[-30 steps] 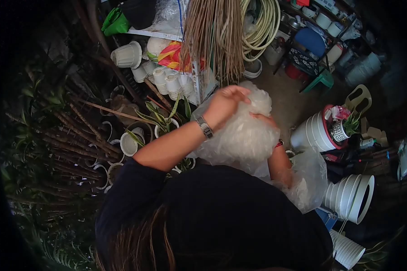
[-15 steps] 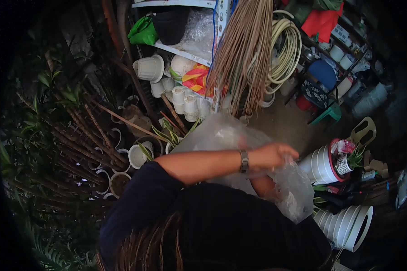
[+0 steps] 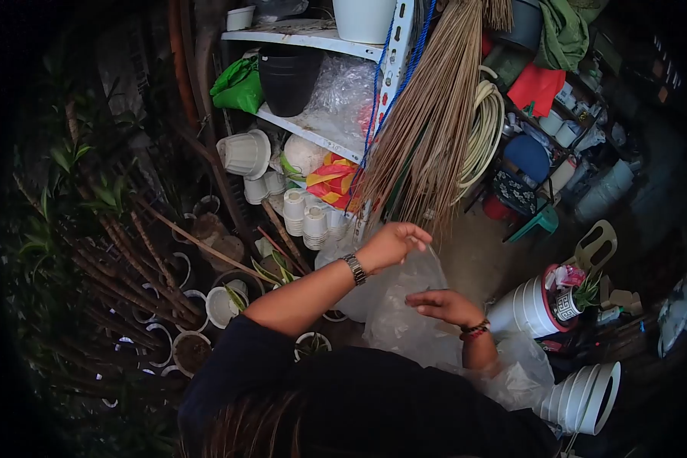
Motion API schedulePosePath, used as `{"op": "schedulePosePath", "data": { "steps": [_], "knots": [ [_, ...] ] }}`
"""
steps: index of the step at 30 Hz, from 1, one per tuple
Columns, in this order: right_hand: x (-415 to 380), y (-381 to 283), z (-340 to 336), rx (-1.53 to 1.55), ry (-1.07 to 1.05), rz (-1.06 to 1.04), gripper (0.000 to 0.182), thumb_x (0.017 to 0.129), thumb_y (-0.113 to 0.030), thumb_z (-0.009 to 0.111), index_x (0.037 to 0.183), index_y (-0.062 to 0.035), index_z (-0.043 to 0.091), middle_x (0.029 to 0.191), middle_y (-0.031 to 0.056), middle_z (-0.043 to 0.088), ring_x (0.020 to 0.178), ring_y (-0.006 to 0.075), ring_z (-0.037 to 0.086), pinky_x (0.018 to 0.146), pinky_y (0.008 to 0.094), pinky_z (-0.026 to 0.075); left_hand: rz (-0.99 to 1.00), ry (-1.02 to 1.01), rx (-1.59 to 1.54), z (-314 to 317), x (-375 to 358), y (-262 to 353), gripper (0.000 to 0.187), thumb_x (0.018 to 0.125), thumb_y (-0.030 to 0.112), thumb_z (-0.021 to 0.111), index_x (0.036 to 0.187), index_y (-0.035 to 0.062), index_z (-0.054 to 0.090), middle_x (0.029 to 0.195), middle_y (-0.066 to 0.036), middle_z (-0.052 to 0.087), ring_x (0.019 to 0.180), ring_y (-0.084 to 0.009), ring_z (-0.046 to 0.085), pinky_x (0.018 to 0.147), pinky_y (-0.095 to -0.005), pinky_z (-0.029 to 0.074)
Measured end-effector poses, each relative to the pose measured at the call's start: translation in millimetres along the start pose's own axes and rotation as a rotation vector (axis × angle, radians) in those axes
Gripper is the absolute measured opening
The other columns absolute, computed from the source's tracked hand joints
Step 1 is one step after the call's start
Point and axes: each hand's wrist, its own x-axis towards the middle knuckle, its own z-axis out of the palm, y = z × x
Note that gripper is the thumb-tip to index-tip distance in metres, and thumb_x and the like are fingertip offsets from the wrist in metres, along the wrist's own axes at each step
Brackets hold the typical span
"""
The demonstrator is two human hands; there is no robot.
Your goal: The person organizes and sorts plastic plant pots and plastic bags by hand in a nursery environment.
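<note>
A large clear plastic bag (image 3: 401, 324) is crumpled in front of my chest. My left hand (image 3: 393, 243), with a metal watch on its wrist, pinches the bag's upper edge and holds it up. Just below it, my right hand (image 3: 443, 305), which wears a red bracelet, lies flat on the plastic with its fingers stretched out to the left. More clear plastic (image 3: 520, 374) bunches under my right forearm.
A white shelf (image 3: 313, 126) carries a black pot (image 3: 288, 76), a green bag (image 3: 238, 84) and small white pots (image 3: 313, 221). A bundle of broom bristles (image 3: 435, 130) and a coiled hose (image 3: 487, 130) hang ahead. Stacked white pots (image 3: 527, 305) stand at the right, sticks and plants (image 3: 130, 259) at the left.
My left hand has gone from low on the bag's right side up to its top edge. My right hand has come out on top of the plastic. The view has tilted upward.
</note>
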Motion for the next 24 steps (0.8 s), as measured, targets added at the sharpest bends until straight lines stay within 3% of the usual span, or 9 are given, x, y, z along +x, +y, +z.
{"op": "schedulePosePath", "data": {
  "steps": [1, 3, 6, 7, 10, 12, 16, 19, 24],
  "knots": [
    [-16.3, -19.7, -6.3, -0.004, 0.007, 0.007, 0.043, 0.078, -0.021, 0.069, 0.115, -0.0028, 0.054, 0.107, 0.008, 0.059, 0.099, 0.0173, 0.055, 0.087, 0.0292, 0.042, 0.003, -0.122, 0.067, 1.0, -1.9, 0.1, 0.032, 0.08, -0.001, 0.042, 0.107, 0.0056, 0.059, 0.091, 0.001, 0.061, 0.066, -0.0015, 0.049, 0.051, -0.0173, 0.04],
    [-39.5, -43.3, -16.1, 0.03, 0.611, -0.141, 0.052, 0.073, -0.016, 0.073, 0.117, -0.001, 0.051, 0.105, 0.0064, 0.058, 0.098, 0.0169, 0.055, 0.087, 0.0287, 0.042, 0.025, -0.276, 0.094, 13.9, -10.0, 11.4, 0.032, 0.08, -0.001, 0.042, 0.107, 0.0051, 0.059, 0.091, 0.001, 0.061, 0.068, -0.0019, 0.05, 0.052, -0.0181, 0.041],
    [-14.2, -18.2, -3.0, -0.369, 0.686, -0.153, 0.055, 0.068, -0.012, 0.077, 0.115, -0.0024, 0.052, 0.1, 0.0039, 0.057, 0.095, 0.014, 0.054, 0.085, 0.0275, 0.043, 0.085, -0.475, 0.048, 28.1, -16.0, 26.5, 0.03, 0.081, 0.0, 0.043, 0.106, 0.005, 0.059, 0.091, 0.001, 0.061, 0.071, -0.0027, 0.052, 0.054, -0.0194, 0.043],
    [-5.4, 9.3, 7.0, 0.158, 0.688, -0.07, 0.04, 0.071, -0.01, 0.075, 0.105, -0.0039, 0.056, 0.088, -0.0006, 0.057, 0.083, 0.0098, 0.054, 0.076, 0.0237, 0.044, 0.143, -0.507, -0.017, 28.2, -15.1, 33.3, 0.03, 0.081, 0.001, 0.044, 0.106, 0.0054, 0.06, 0.09, 0.0, 0.062, 0.072, -0.0032, 0.053, 0.055, -0.02, 0.044],
    [-10.2, 25.4, 1.8, 0.412, 0.647, 0.205, 0.022, 0.075, -0.009, 0.072, 0.092, -0.0054, 0.058, 0.078, -0.004, 0.057, 0.07, 0.0049, 0.052, 0.063, 0.0197, 0.042, 0.129, -0.446, 0.188, -12.3, -21.1, 64.7, 0.027, 0.084, 0.004, 0.046, 0.107, 0.0053, 0.059, 0.088, -0.001, 0.062, 0.069, -0.0037, 0.054, 0.056, -0.0197, 0.045],
    [-25.4, 15.3, -3.6, 0.379, 0.659, 0.275, 0.012, 0.079, -0.009, 0.068, 0.082, -0.0062, 0.057, 0.068, -0.0078, 0.053, 0.059, 0.0013, 0.045, 0.053, 0.0173, 0.036, 0.356, -0.227, 0.287, -60.7, -20.8, 74.3, 0.026, 0.086, 0.006, 0.048, 0.11, 0.0046, 0.058, 0.085, -0.002, 0.063, 0.063, -0.0044, 0.055, 0.055, -0.0187, 0.045],
    [-41.6, 34.9, -1.3, 0.238, 0.626, 0.214, 0.015, 0.08, -0.012, 0.069, 0.079, -0.0073, 0.055, 0.067, -0.0086, 0.051, 0.057, -0.0001, 0.041, 0.05, 0.0164, 0.032, 0.523, 0.675, 0.261, -203.3, 67.1, 83.8, 0.017, 0.083, 0.011, 0.054, 0.097, 0.0023, 0.06, 0.077, -0.004, 0.062, 0.065, -0.009, 0.057, 0.057, -0.0212, 0.046],
    [-34.6, 9.4, -1.1, 0.477, 0.259, 0.343, 0.019, 0.084, -0.02, 0.065, 0.076, -0.0059, 0.055, 0.062, -0.0082, 0.048, 0.053, 0.0001, 0.038, 0.047, 0.0163, 0.029, 0.392, 1.06, 0.897, -282.9, 161.6, 56.8, 0.056, 0.071, 0.036, 0.069, 0.113, 0.0022, 0.055, 0.108, -0.022, 0.056, 0.1, -0.0309, 0.055, 0.088, -0.0392, 0.043],
    [-22.5, -3.5, 1.0, 0.613, 0.289, 0.365, 0.025, 0.089, -0.026, 0.058, 0.076, -0.0046, 0.058, 0.056, -0.0053, 0.047, 0.045, 0.0028, 0.038, 0.043, 0.0184, 0.029, 0.214, 1.104, 1.043, -305.7, 247.3, 53.5, 0.101, 0.06, 0.046, 0.075, 0.138, 0.0062, 0.025, 0.141, -0.029, 0.019, 0.122, -0.0413, 0.038, 0.102, -0.0399, 0.033]
  ]
}}
